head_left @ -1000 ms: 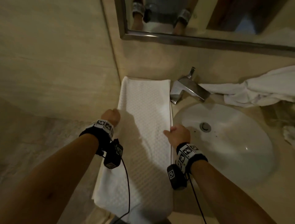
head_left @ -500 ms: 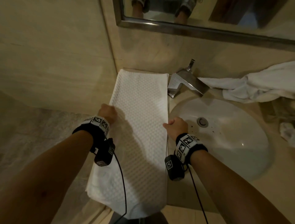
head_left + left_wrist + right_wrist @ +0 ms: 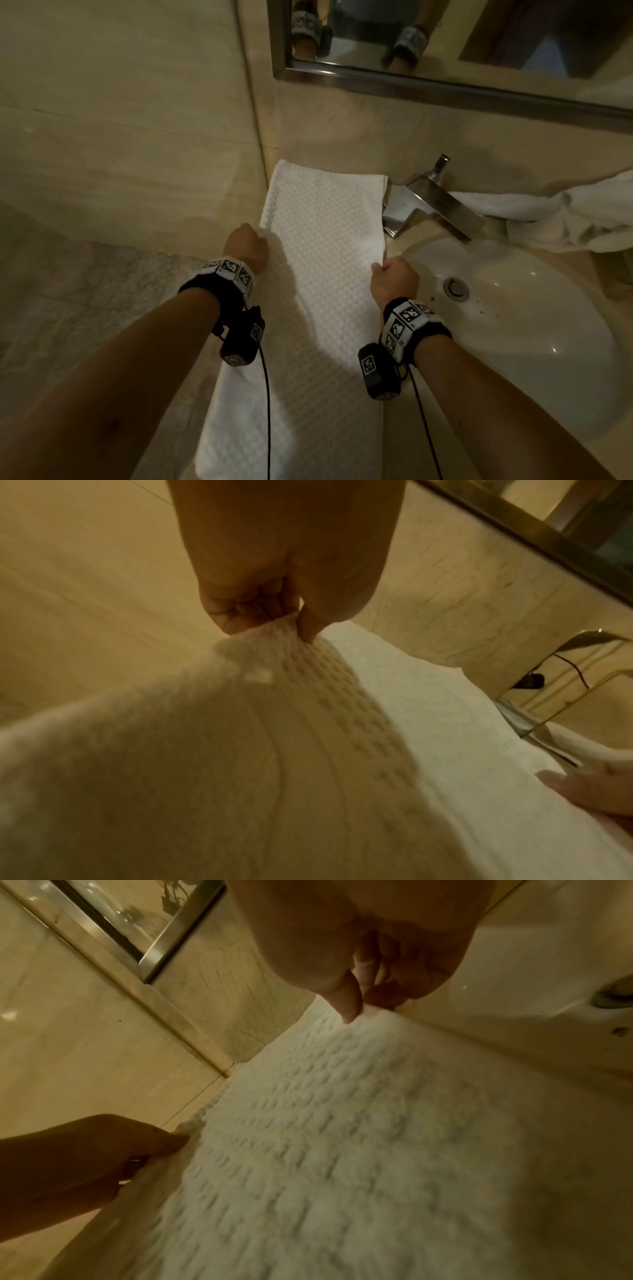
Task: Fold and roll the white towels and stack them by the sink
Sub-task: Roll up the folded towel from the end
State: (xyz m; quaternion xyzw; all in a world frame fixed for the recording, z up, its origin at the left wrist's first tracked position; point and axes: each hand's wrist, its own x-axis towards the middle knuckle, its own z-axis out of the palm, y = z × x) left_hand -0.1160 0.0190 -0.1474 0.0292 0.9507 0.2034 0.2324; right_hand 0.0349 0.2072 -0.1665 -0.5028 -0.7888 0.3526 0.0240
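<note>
head view: folded white towel (image 3: pixel 318 274) lies as a long strip on the counter (image 3: pixel 582 284), left of the sink (image 3: pixel 513 325), far end at the wall corner, near end hanging over the counter edge.
head, left hand (image 3: pixel 247 246): curled, pinching the towel's left edge.
head, right hand (image 3: pixel 394 282): curled, pinching the towel's right edge; hands apart, one per side.
head, other: faucet (image 3: pixel 428 205) just right of the towel's far end; crumpled white towel (image 3: pixel 548 212) behind the sink; mirror (image 3: pixel 445 44) above.
left wrist view: thumb and fingers clamped on a raised bit of towel edge.
right wrist view: thumb and fingers nip the towel edge beside the basin; left hand grips opposite edge.
</note>
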